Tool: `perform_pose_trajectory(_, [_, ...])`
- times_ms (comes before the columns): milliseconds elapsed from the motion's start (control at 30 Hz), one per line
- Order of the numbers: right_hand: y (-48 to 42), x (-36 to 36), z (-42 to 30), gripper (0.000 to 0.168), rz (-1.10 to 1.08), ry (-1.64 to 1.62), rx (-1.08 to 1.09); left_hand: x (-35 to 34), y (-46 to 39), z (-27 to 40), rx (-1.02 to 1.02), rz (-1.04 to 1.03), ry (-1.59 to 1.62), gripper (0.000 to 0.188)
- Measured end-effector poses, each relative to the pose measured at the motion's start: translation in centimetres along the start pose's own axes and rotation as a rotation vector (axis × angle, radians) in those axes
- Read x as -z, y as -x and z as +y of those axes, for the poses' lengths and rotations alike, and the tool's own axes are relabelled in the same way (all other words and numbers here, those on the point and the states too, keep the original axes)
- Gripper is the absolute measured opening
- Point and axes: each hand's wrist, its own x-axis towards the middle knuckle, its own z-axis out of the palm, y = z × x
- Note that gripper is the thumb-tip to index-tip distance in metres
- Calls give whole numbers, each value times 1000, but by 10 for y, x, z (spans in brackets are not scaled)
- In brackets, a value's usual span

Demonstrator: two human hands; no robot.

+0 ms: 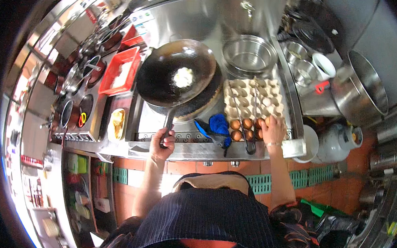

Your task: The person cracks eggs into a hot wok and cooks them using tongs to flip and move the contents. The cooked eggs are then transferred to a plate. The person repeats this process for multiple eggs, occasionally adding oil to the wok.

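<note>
My left hand (162,143) grips the handle (169,122) of a dark wok (164,67), which sits tilted over a round burner (204,105). A small white patch of food (183,77), perhaps egg, lies in the wok. My right hand (273,130) reaches down to the front right of a pulp egg tray (243,92), its bent fingers touching the brown eggs (247,123). Whether an egg is held is hidden. Metal tongs (250,148) lie across the tray, their bend toward me. Left of the tray is a crumpled blue and grey cloth (218,125).
Nested steel bowls (250,54) stand behind the tray. A red plastic basket (121,71) and an oblong dish of yellowish food (117,125) are at left. On the right stand small metal pots (305,73), a tall stockpot (364,86) and a gas cylinder (340,143).
</note>
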Motion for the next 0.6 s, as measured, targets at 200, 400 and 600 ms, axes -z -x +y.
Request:
perform_pose_trajectory(200, [65,-2,-51,71,-98,-93,7,3,0,-1,8,8,3,34])
perform_pose_trajectory(400, [65,-14,-60,87,-113,-57,-57,-18,4,-3,-21,202,-69,23])
perform_pose_trajectory(600, [47,-2,-48,70,-109,-294,-119,-28,8,4,48,112,-9,17])
